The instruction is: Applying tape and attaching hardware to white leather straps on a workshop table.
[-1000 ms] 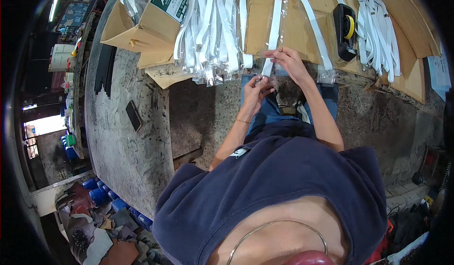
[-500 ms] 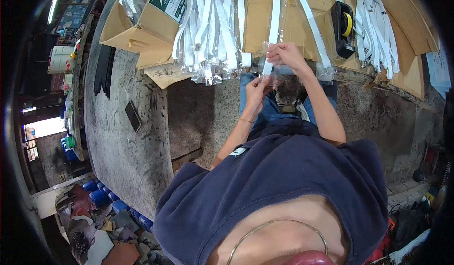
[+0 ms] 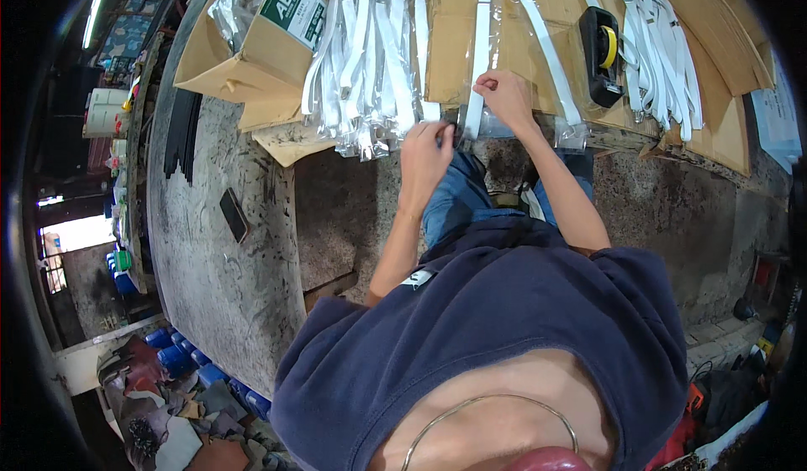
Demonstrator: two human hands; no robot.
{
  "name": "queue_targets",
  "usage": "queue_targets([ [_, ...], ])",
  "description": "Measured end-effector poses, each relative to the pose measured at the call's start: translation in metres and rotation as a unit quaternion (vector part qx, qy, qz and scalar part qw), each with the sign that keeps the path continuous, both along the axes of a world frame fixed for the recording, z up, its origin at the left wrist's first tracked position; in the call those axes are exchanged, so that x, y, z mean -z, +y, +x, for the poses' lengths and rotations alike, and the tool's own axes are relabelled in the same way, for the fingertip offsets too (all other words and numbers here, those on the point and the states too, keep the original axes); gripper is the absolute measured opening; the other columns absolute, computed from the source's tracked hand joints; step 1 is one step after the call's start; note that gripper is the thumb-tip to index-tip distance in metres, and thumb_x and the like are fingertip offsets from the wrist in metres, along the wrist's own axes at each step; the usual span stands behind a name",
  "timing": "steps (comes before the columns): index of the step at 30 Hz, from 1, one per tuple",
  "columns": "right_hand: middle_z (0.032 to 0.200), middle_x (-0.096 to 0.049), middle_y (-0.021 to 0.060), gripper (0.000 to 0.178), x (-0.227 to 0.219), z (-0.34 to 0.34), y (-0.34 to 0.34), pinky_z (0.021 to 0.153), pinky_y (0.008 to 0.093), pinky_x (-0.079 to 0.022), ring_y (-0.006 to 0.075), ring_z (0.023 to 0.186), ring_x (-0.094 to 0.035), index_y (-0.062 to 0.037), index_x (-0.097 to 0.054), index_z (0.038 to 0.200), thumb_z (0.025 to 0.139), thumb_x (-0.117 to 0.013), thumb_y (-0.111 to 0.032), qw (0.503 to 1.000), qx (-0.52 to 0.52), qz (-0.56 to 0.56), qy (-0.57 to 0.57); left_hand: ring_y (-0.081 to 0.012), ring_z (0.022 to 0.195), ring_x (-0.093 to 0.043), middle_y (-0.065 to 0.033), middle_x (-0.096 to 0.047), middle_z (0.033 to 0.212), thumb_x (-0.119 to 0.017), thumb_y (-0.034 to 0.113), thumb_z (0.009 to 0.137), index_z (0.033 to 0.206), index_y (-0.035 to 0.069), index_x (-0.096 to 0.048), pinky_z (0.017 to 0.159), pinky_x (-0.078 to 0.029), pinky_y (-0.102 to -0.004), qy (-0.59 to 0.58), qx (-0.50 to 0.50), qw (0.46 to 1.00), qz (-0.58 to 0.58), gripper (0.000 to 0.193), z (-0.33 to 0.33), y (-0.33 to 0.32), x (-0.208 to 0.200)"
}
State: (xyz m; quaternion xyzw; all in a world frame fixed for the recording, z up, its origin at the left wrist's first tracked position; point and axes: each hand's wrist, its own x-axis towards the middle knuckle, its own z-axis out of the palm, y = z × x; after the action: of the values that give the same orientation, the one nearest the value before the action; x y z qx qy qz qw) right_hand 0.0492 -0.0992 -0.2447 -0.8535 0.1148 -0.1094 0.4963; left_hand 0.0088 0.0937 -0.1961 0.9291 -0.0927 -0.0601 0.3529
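Observation:
A long white strap (image 3: 481, 38), bent into an inverted V inside a clear plastic sleeve (image 3: 508, 30), lies on the cardboard in front of me. My right hand (image 3: 507, 99) is over the strap's left leg, thumb and fingers pinched together; whatever is between them is too small to make out. Left of the sleeve's lower end is my left hand (image 3: 426, 156), its fingers curled closed near the plastic edge. What it pinches, if anything, cannot be made out. Beside it lies a heap of bagged white straps (image 3: 370, 59).
A black tape dispenser (image 3: 602, 59) with a yellow core stands right of the sleeve, beside loose white straps (image 3: 660, 51). At the left is an open cardboard box (image 3: 269, 55) with clear bags. A phone (image 3: 234, 215) lies on the grey side table (image 3: 227, 286).
My left hand has moved left and slightly up, away from the strap's lower end. My right hand stays over the strap, its fingers a little lower.

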Motion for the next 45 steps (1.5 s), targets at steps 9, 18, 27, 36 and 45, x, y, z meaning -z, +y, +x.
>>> queue_targets([
  [9,0.089,-0.065,0.0140,0.041,0.000,0.003,0.001,0.077,0.0402,-0.048,0.0313,0.088,-0.062,-0.0023,-0.065,0.100,0.066,-0.078,-0.020,0.997,0.045,-0.069,-0.001,-0.0312,0.093,-0.060,-0.0132,-0.064,0.106,-0.056,0.002,0.081,0.096,-0.002,-0.064,0.082,-0.046,-0.0392,-0.294,0.251,0.922,-0.018,0.017,0.048,-0.032,0.043],
  [18,0.089,-0.065,0.0145,0.029,-0.035,-0.023,-0.024,0.074,0.0375,-0.049,0.0298,0.080,-0.064,-0.0008,-0.066,0.098,0.074,-0.073,-0.016,0.997,0.037,-0.030,-0.061,-0.0297,0.092,-0.060,-0.0127,-0.062,0.106,-0.058,0.007,0.081,0.103,0.001,-0.063,0.080,-0.046,-0.0393,-0.309,0.259,0.914,0.055,0.023,0.045,-0.044,0.040],
  [27,0.071,-0.062,0.0088,0.027,-0.076,-0.095,-0.184,0.062,0.0314,-0.047,0.0209,0.063,-0.060,0.0022,-0.068,0.096,0.084,-0.064,-0.021,0.971,0.207,-0.119,0.033,-0.0255,0.100,-0.058,-0.0106,-0.060,0.107,-0.057,0.014,0.084,0.104,0.003,-0.062,0.083,-0.044,-0.0376,-0.279,0.255,0.922,0.078,0.023,0.044,-0.048,0.036],
  [36,0.066,-0.054,0.0005,0.025,-0.071,-0.086,-0.217,0.052,0.0257,-0.038,0.0087,0.058,-0.044,0.0033,-0.068,0.086,0.080,-0.069,-0.021,0.948,0.126,0.242,0.161,-0.0250,0.103,-0.057,-0.0099,-0.059,0.109,-0.059,0.019,0.085,0.108,0.005,-0.061,0.084,-0.044,-0.0385,-0.273,0.265,0.921,0.079,0.027,0.042,-0.045,0.033],
  [45,0.066,-0.047,-0.0031,0.019,-0.087,-0.075,-0.202,0.050,0.0212,-0.034,0.0060,0.054,-0.039,0.0018,-0.063,0.084,0.085,-0.063,-0.017,0.961,0.157,0.191,0.125,-0.0290,0.099,-0.058,-0.0119,-0.059,0.109,-0.062,0.019,0.084,0.107,0.002,-0.062,0.083,-0.046,-0.0396,-0.262,0.266,0.925,0.072,0.029,0.040,-0.045,0.028],
])
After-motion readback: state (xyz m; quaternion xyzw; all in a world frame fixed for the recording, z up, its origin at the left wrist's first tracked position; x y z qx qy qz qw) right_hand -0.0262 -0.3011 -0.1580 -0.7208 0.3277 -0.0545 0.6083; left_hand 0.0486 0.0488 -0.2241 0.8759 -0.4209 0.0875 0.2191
